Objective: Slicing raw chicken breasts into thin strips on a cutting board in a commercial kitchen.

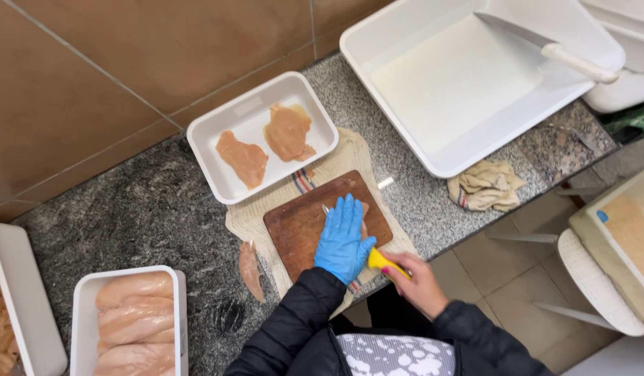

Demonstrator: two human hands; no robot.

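Left hand (344, 237), blue-gloved, pressed flat on meat on cutting board (325, 223) at table's front edge. Right hand (420, 282) grip closed on yellow-handled knife (381, 261). Two cutlets lie in small tray (263, 136); whole breasts (135, 320) remain uncut.

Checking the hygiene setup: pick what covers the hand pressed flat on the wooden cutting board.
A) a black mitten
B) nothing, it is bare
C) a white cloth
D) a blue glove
D: the left hand lying flat on the cutting board wears a blue glove, while the right hand grips the yellow-handled knife bare.
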